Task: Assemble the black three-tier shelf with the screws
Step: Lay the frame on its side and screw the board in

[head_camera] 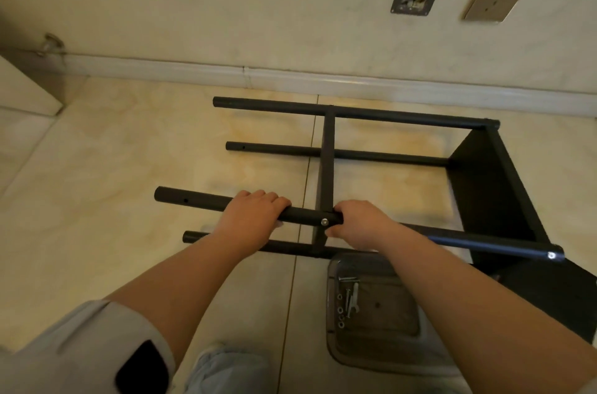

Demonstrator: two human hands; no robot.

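I see the black shelf frame (329,164) lying on its side on the tiled floor (129,141), its four poles running left from the black panel (494,187) at the right. My left hand (252,216) curls over the near upper pole (193,201), and my right hand (361,225) grips the same pole just beside a silver screw (324,222) at the middle crossbar. Near my right forearm, a clear tray (374,345) on the floor holds loose screws (347,279), washers and a small wrench (352,300).
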